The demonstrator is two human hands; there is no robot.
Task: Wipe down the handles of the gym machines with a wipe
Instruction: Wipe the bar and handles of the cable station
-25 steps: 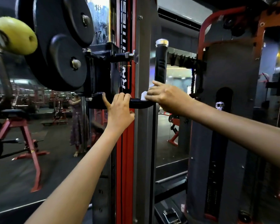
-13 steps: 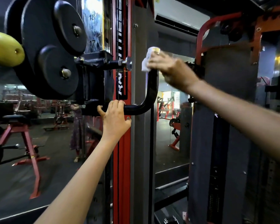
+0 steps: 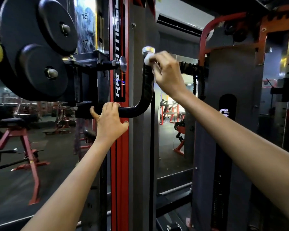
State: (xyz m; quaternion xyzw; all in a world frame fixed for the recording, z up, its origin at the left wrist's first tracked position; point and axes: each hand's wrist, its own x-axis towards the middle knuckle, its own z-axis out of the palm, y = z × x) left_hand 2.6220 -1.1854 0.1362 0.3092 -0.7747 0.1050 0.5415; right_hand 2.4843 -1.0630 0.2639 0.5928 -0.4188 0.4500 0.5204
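The step in hand is judged to be the wiping of the upper end of the black, L-shaped, glossy metal handle (image 3: 147, 90) of the gym machine. A small white crumpled wipe (image 3: 147, 59) is pinched in the curled fingers of the right hand (image 3: 167, 72) and is pressed against the upright part of the handle, just below its silver metal end cap (image 3: 148, 50). The horizontal part of the handle is gripped from below by the left hand (image 3: 110, 121), with the fingers hooked over the bar and the thumb spread to the side; the handle is thereby steadied. The handle is mounted beside the red and grey steel upright (image 3: 122, 147), below the black round weight plates (image 3: 37, 47).

For the next move, it is judged that the wipe should be drawn down the upright part and round the bend, with pressure kept on the bar. The section under the left hand cannot be reached until that grip is shifted. Whether the rear face of the handle is already wiped cannot be told.
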